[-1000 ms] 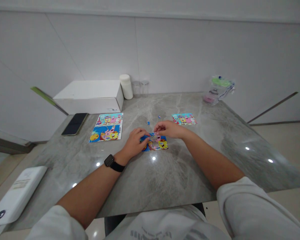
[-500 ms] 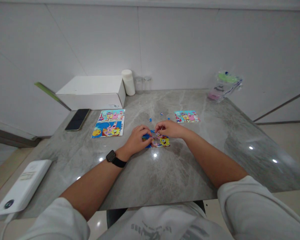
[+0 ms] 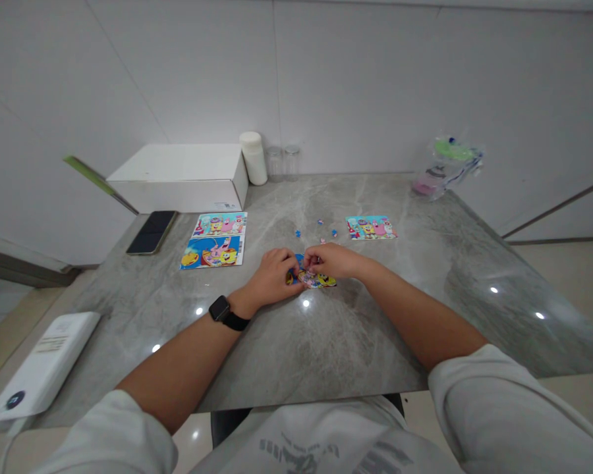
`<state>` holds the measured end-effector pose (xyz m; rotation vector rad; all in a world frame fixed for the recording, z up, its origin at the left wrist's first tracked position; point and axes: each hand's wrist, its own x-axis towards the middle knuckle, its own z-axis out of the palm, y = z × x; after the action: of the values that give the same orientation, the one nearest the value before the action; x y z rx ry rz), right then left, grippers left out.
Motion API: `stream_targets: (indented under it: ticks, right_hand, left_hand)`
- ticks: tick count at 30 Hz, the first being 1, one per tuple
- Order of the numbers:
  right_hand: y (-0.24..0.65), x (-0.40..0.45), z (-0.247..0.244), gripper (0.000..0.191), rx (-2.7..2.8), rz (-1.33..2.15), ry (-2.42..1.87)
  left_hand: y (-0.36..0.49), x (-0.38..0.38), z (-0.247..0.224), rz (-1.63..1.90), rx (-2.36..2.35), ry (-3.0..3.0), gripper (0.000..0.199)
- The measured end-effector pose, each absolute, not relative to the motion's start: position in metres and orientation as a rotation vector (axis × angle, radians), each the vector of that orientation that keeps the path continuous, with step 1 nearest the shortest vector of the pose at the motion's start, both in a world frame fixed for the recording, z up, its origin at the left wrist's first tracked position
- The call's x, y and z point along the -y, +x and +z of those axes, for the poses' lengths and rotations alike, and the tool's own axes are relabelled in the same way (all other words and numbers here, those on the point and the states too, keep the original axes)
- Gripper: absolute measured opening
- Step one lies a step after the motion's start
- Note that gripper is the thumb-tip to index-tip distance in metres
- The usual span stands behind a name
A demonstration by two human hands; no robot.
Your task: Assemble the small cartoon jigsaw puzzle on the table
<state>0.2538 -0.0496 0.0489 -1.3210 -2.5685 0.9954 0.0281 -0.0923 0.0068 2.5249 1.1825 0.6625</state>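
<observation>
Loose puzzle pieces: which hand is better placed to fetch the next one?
Probably the right hand: most loose pieces lie just beyond it, while the left hand is at the left side of the puzzle.

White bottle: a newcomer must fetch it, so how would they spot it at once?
On the grey table, find the large white box. Just right of it stands the bottle, opaque and white, unlike the two clear containers beside it.

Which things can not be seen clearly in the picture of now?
- Head view: middle of the puzzle, covered by both hands, left and right.
- Head view: whether the right fingertips hold a piece; too small.
- Head view: contents of the plastic bag, blurred.
</observation>
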Motion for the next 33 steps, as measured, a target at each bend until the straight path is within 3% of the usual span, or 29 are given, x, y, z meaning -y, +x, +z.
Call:
stream_targets:
  ticks: [8, 33]
  right_hand:
    - [0.250, 0.053, 0.044, 0.028, 2.515, 0.973, -1.372]
    - [0.251, 0.053, 0.051, 0.025, 2.568, 0.684, -1.429]
  left_hand:
    - [0.028, 0.092, 0.004, 0.648, -1.172, 2.542, 0.035]
    - [0.030, 0.095, 0.009, 0.640, -1.101, 2.584, 0.026]
